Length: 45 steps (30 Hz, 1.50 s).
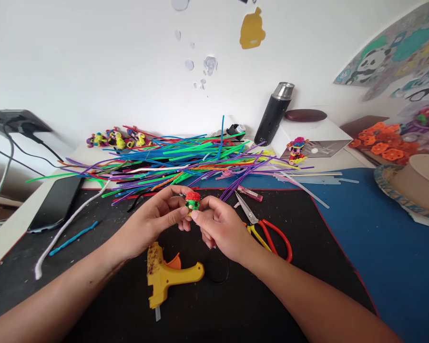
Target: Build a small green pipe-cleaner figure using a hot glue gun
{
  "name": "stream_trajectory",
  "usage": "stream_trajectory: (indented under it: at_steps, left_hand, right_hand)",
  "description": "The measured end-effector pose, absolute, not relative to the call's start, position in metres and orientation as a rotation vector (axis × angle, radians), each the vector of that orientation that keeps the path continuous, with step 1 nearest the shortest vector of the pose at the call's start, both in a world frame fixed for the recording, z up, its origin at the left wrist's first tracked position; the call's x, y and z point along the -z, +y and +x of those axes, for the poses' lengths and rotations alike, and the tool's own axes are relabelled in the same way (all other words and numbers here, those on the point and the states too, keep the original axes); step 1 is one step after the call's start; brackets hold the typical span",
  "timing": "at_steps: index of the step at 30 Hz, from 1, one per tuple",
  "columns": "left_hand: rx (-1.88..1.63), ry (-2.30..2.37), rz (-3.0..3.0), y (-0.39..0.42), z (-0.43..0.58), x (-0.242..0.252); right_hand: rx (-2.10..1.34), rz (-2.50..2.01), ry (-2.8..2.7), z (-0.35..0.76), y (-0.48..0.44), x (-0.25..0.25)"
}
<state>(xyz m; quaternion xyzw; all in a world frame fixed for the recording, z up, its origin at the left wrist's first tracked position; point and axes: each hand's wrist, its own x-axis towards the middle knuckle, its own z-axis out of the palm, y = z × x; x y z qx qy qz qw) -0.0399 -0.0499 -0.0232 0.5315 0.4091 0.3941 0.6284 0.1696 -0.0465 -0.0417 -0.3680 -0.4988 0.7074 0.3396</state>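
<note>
Between my two hands is a small pipe-cleaner doll (192, 202) with a red top, a green face and dark eyes. My left hand (166, 209) pinches it from the left with thumb and fingers. From the other side, my right hand (218, 221) grips it near its lower part, thumb in front. The fingers hide most of its underside. Just below the hands lies a yellow glue gun (175, 278) with an orange trigger, a glue stick poking out of its back end. Scissors (266, 231) with red and yellow handles rest beside my right wrist, blades apart.
A heap of colourful pipe cleaners (178, 159) spans the back of the black mat (271, 305). At left lie a phone (55, 202) and a white pipe cleaner (71, 228). A black thermos (274, 114), a finished doll (297, 150) and a woven basket (389, 188) stand further right.
</note>
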Motion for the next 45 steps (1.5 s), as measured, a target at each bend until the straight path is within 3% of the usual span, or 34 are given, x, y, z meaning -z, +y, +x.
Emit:
stream_trajectory:
  at_steps: [45]
  left_hand:
    - [-0.927,0.983,1.230,-0.0519,-0.0356,0.0259]
  right_hand:
    - [-1.831,-0.960,-1.328,0.1691,-0.0467,0.0426]
